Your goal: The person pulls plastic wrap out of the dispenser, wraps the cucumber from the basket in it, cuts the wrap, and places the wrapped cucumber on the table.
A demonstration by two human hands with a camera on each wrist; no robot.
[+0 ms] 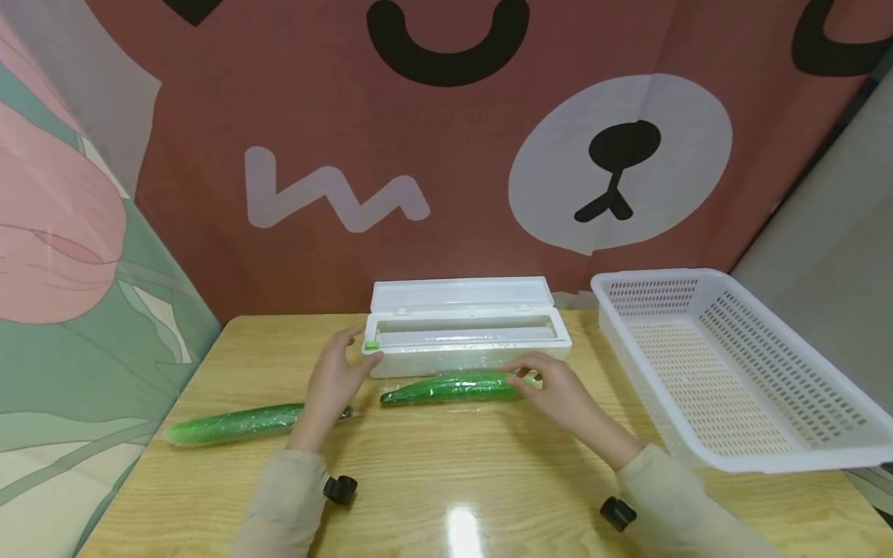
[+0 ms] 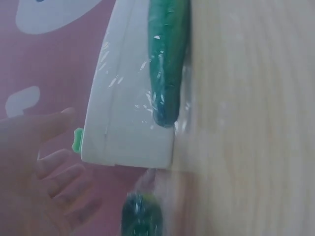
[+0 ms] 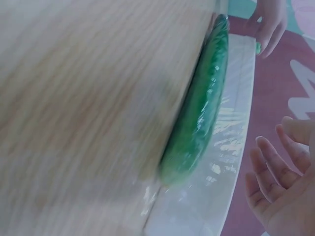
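A cling film dispenser (image 1: 466, 359), a long white box with its lid (image 1: 462, 294) raised, stands on the table. Along its front lies a green cucumber (image 1: 446, 389) with clear film (image 3: 229, 125) over it, the film running onto the box front. My left hand (image 1: 339, 380) is beside the box's left end, fingers spread near the green slider (image 2: 78, 140). Over the cucumber's right end is my right hand (image 1: 561, 391); its fingers (image 3: 270, 172) bend loosely, and nothing shows between them in the right wrist view. A second wrapped cucumber (image 1: 237, 424) passes behind my left forearm.
A white plastic basket (image 1: 631, 387) with slotted walls stands at the right of the wooden table (image 1: 446, 465). A printed cloth (image 1: 460, 194) hangs right behind the box. The table's left edge runs just beyond the second cucumber.
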